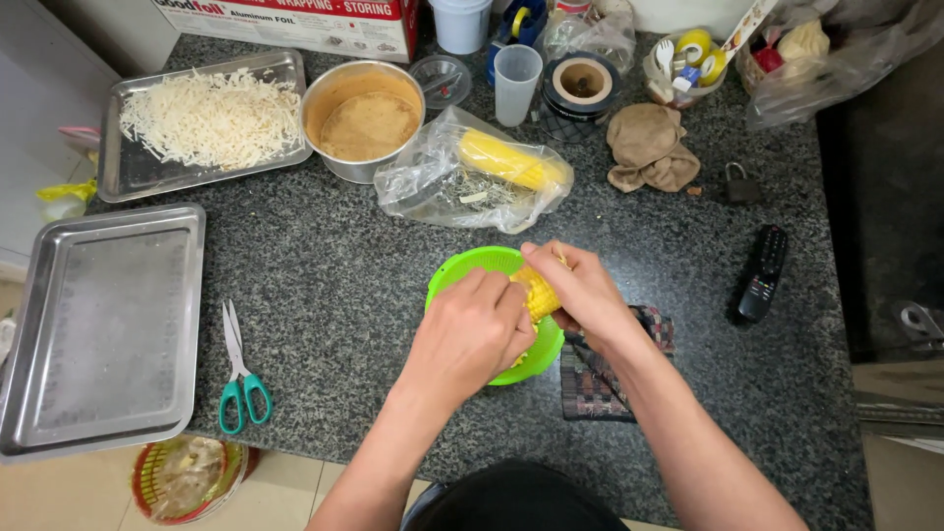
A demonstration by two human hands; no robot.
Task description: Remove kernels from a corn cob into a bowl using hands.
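Both forearms are bare to the elbow, the left hand (470, 334) and right hand (582, 287) wear no gloves, rings or watch

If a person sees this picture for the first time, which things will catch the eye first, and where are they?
First, the left hand and right hand together grip a yellow corn cob over a bright green bowl at the counter's front centre. Behind them, a second cob lies in a clear plastic bag. At the far left, a steel tray holds shredded white cheese.
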